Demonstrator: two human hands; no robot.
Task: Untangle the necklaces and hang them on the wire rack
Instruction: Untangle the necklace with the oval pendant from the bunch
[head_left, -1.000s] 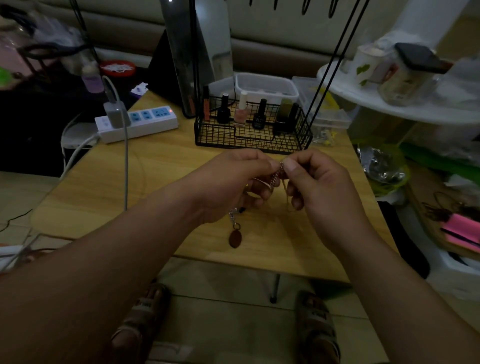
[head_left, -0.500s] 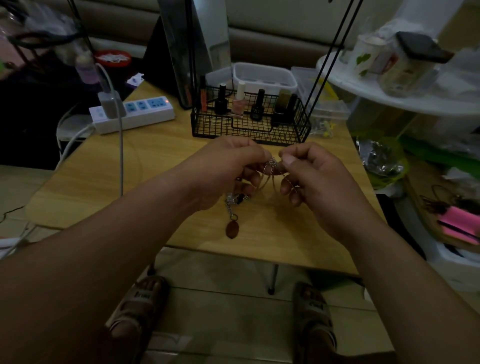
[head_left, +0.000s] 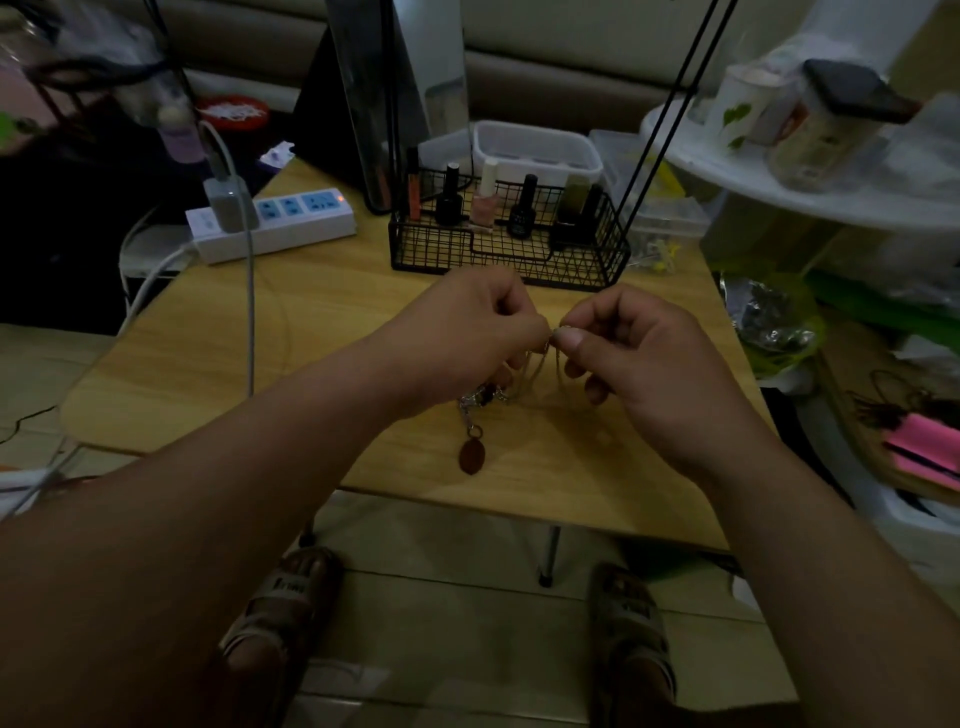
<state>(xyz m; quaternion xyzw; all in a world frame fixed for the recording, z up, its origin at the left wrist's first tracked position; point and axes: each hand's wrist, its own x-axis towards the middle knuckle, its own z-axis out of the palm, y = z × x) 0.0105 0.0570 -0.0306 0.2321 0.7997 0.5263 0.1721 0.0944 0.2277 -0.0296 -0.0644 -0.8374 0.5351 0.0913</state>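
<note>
Centre frame, over pale wooden bench: left hand and right hand pinch thin tangled metal necklaces; chains droop, oval brown pendant on bench. Black wire rack behind, upper centre.

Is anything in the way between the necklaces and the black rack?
Nothing visible does. The left hand and right hand pinch the necklaces above the table, and nothing lies between them and the rack just behind. Its hooks are out of view.
</note>
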